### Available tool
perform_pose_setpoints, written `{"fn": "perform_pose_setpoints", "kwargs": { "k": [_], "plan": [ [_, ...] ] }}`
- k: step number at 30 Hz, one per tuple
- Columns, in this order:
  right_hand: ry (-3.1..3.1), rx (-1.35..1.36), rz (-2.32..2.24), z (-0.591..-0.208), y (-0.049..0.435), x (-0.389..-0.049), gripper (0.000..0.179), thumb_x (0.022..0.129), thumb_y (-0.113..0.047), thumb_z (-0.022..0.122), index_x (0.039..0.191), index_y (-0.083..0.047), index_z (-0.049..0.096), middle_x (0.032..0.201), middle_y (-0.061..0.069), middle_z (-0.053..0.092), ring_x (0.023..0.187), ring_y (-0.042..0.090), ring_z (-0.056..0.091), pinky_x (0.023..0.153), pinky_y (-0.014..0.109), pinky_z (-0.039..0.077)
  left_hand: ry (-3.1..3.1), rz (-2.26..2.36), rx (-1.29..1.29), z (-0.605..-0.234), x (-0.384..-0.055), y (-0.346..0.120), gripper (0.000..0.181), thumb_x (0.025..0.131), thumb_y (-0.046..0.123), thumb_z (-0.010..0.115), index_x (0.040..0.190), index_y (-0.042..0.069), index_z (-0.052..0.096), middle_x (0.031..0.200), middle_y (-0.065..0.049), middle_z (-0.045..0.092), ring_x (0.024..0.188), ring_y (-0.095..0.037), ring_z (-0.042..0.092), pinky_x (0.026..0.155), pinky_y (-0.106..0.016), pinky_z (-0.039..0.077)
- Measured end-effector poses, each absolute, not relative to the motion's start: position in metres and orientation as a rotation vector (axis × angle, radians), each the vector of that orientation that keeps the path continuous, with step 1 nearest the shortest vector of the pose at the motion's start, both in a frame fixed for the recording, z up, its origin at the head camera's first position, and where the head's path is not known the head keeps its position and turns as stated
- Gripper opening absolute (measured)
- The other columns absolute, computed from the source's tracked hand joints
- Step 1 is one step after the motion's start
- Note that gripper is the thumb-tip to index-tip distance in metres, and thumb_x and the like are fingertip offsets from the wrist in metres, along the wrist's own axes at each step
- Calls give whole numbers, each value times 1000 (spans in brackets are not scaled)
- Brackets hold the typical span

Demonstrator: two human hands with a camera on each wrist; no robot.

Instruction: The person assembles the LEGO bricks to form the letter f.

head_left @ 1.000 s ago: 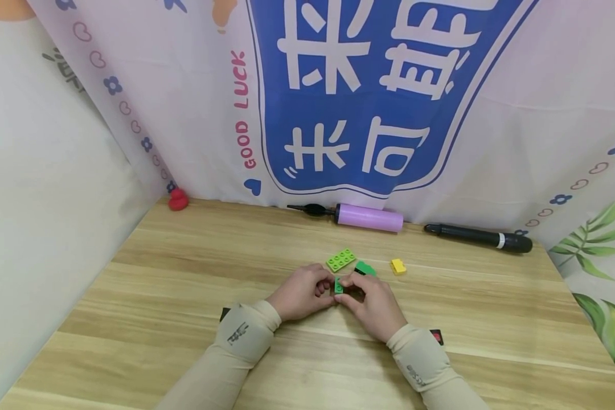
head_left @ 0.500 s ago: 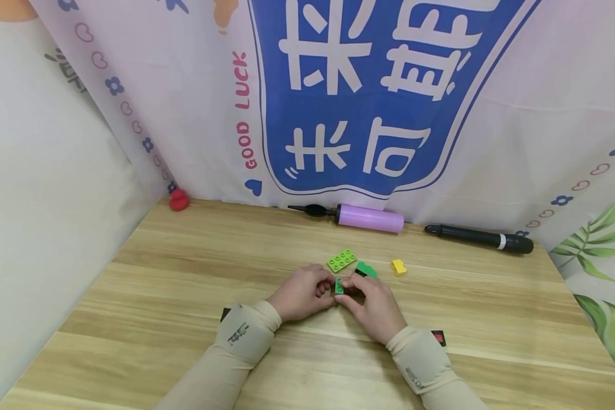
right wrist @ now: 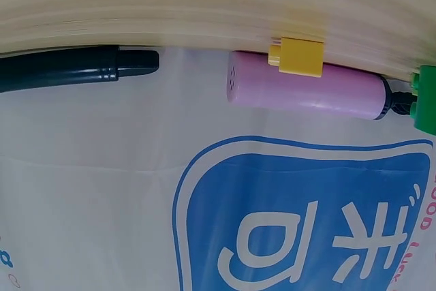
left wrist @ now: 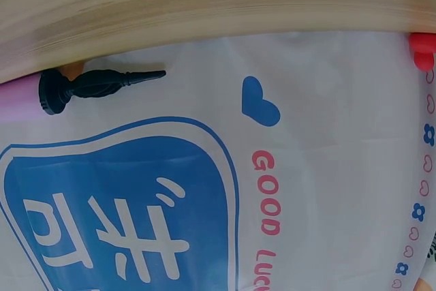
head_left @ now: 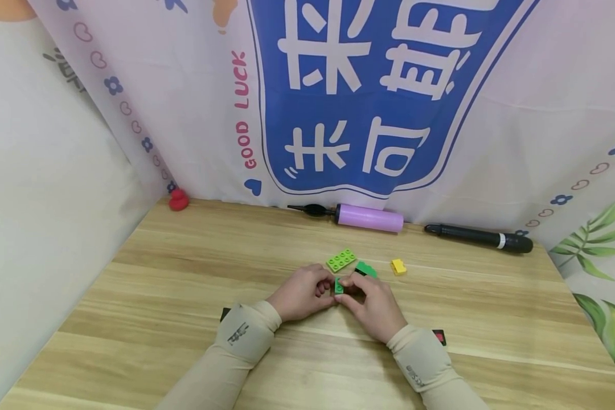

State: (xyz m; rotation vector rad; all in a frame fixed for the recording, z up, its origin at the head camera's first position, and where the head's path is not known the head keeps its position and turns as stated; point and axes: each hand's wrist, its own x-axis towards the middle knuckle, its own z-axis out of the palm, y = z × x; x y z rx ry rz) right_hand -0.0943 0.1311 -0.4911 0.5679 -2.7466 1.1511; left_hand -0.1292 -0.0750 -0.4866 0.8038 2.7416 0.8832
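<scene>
In the head view, a small green toy brick (head_left: 339,287) with studs on top is held between both hands, low over the wooden table. My right hand (head_left: 373,304) pinches it from the right with thumb and forefinger. From the left, my left hand (head_left: 299,293) has curled fingers, its thumb and forefinger at the brick's edge. Just beyond lie a lime-green studded brick (head_left: 341,260) and a darker green brick (head_left: 366,269), partly behind the right hand. A yellow brick (head_left: 398,266) sits farther right. Neither wrist view shows the hands.
Along the table's back edge lie a purple hand pump (head_left: 370,218) and a black microphone-like object (head_left: 479,237). A red rubbery object (head_left: 178,200) stands at the back left corner. A printed cloth (head_left: 184,114) hangs behind the table (head_left: 148,273).
</scene>
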Motion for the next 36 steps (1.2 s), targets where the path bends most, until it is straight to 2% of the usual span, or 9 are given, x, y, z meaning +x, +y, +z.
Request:
{"fn": "perform_pose_setpoints", "kwargs": {
  "k": [15, 28, 36],
  "plan": [
    [-2742, 571, 1158, -491, 132, -95, 16, 92, -24, 83, 103, -25, 72, 109, -8, 79, 106, 13, 74, 93, 39, 60, 2717, 906, 765, -485, -131, -76, 28, 92, 32, 83, 113, 15, 75, 92, 8, 61, 82, -6, 56, 74, -22, 50],
    [-2743, 580, 1168, -491, 132, -96, 16, 92, -23, 83, 104, -24, 72, 108, -7, 79, 104, 13, 74, 91, 36, 61, 2646, 1020, 704, -485, -137, -80, 31, 89, 25, 87, 115, 13, 74, 96, 6, 64, 87, -8, 59, 79, -24, 53],
    [-2747, 578, 1170, -491, 132, -96, 16, 92, -24, 83, 102, -25, 71, 107, -8, 79, 101, 10, 74, 89, 35, 61, 2648, 1039, 725, -486, -138, -80, 26, 92, 19, 83, 115, 12, 74, 100, 4, 66, 88, -8, 60, 78, -23, 53]
  ]
}}
